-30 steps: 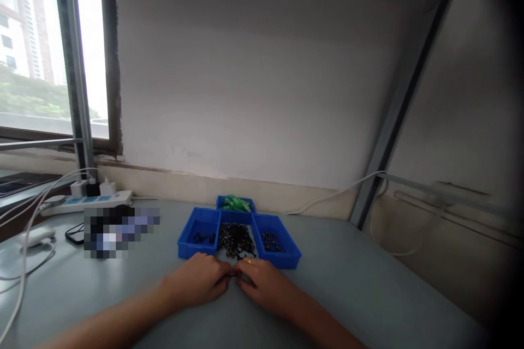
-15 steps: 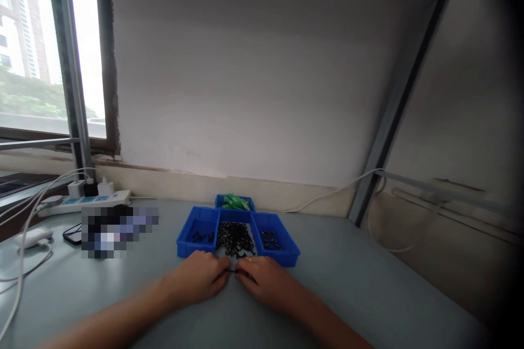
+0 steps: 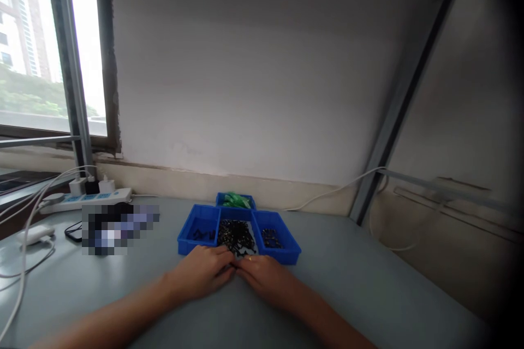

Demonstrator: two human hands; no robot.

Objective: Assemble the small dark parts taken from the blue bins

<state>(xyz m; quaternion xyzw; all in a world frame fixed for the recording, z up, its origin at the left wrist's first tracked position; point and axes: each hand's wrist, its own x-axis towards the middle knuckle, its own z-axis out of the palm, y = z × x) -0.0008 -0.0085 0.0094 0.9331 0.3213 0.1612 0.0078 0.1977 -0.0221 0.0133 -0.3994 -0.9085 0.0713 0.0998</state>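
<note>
My left hand (image 3: 202, 272) and my right hand (image 3: 262, 278) rest on the grey table (image 3: 368, 294), fingertips meeting in a pinch just in front of the blue trays. Whatever sits between the fingertips is too small to make out. Right behind the hands, the middle blue tray (image 3: 237, 235) holds a heap of small black parts. The left blue tray (image 3: 199, 234) has a few black pieces, and the right blue tray (image 3: 275, 240) holds several more. A smaller blue tray (image 3: 235, 200) at the back contains green parts.
A white power strip (image 3: 85, 199) with plugs and white cables lies at the far left, near a phone (image 3: 76, 233) and a blurred patch. A white cable (image 3: 339, 190) runs along the wall to a slanted metal post (image 3: 393, 114). A window is at the left.
Both hands have crept slightly forward toward the middle tray, fingertips still pinched together. The view has shifted a little.
</note>
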